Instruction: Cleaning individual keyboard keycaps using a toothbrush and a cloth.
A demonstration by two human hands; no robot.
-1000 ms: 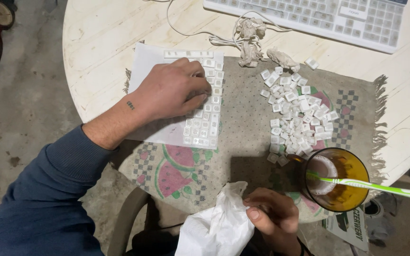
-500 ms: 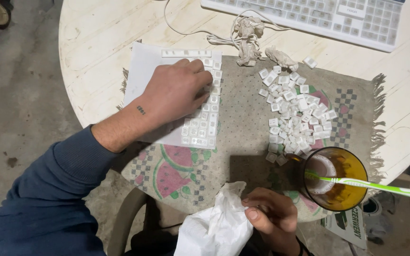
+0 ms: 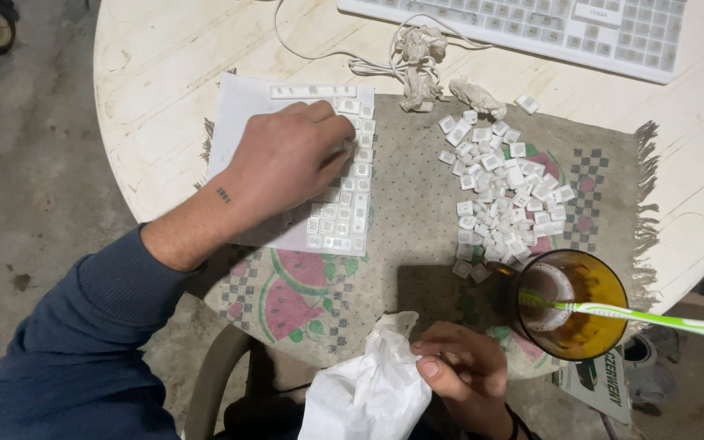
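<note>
My left hand [image 3: 287,159] lies palm down on rows of white keycaps [image 3: 350,204] set out on a white sheet of paper [image 3: 238,106], fingers curled over the keys; whether it grips one is hidden. My right hand [image 3: 466,375] is at the near edge of the table, fingers pinched on a crumpled white tissue [image 3: 368,391]. A loose heap of white keycaps [image 3: 503,187] lies to the right on a patterned cloth mat [image 3: 409,204].
A white keyboard [image 3: 564,28] with its cable sits at the far edge of the round white table [image 3: 156,57]. Used tissue wads [image 3: 417,57] lie behind the mat. An amber glass [image 3: 572,305] holds liquid and a green toothbrush [image 3: 653,318].
My left hand has shifted slightly on the arranged keycaps. My right hand keeps hold of the tissue in the same place.
</note>
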